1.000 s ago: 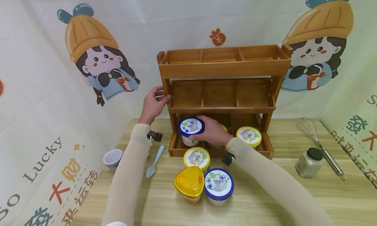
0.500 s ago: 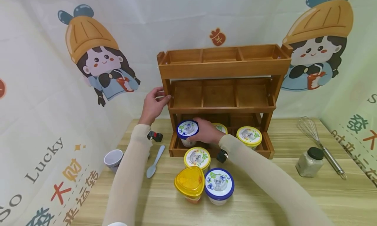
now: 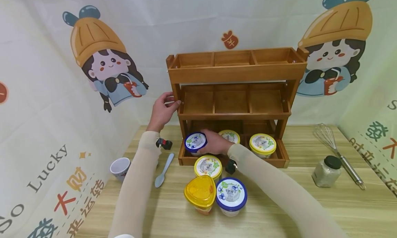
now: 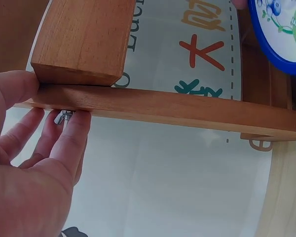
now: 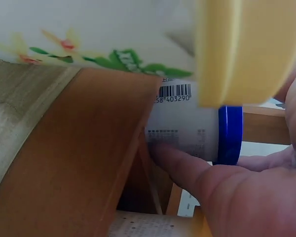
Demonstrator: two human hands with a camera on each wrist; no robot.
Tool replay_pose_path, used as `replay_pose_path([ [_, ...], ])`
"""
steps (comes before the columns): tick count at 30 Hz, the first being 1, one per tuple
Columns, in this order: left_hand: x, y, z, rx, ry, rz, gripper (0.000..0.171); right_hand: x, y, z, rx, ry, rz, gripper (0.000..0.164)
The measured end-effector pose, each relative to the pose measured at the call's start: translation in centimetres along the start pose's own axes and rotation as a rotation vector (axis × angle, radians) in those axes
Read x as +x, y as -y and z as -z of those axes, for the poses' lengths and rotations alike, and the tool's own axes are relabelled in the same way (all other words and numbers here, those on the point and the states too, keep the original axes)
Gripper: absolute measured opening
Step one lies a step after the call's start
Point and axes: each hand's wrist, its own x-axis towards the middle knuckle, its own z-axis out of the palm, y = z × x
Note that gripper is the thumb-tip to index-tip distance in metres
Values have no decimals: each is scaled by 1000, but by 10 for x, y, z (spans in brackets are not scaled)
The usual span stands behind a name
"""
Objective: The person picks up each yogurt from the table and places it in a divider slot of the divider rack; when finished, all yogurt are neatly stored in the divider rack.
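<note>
My right hand (image 3: 215, 143) holds a blue-lidded tub (image 3: 196, 142) low in the left compartment of the rack's bottom tier. In the right wrist view, thumb and fingers lie along the tub's side and lid (image 5: 230, 134), and its barcode shows. The left hand (image 3: 162, 110) steadies the brown wooden rack (image 3: 235, 73) by its left upright. Up close in the left wrist view, the thumb presses one side of that upright (image 4: 163, 106) and the fingertips the other, around a wing nut (image 4: 65, 116). Yellow-lidded tubs stand in the middle (image 3: 229, 136) and right (image 3: 262, 143) bottom compartments.
In front of the rack stand a yellow-lidded tub (image 3: 207, 166), a triangular yellow-lidded cup (image 3: 200, 191) and another blue-lidded tub (image 3: 231, 194). A spoon (image 3: 164, 171) and a small cup (image 3: 120, 166) lie left. Right are a black-capped jar (image 3: 327, 172) and a whisk (image 3: 339, 155).
My right hand has moved the blue-lidded tub down and slightly left into the bottom tier, uncovering the middle yellow-lidded tub. The left hand keeps its place on the rack.
</note>
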Motion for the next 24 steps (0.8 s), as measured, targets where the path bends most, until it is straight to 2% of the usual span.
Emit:
replay_pose_path([
  [8,-2,-1,1,9,1,-8,55,-11,8,13,34,-26,-21,93],
  [12,-3,0,0,9,-4,-16,54,-18,10,21,84,-27,-21,91],
  [24,-1,1,-2,27,-11,-27,51,-50,4,37,139,-71,50,81],
])
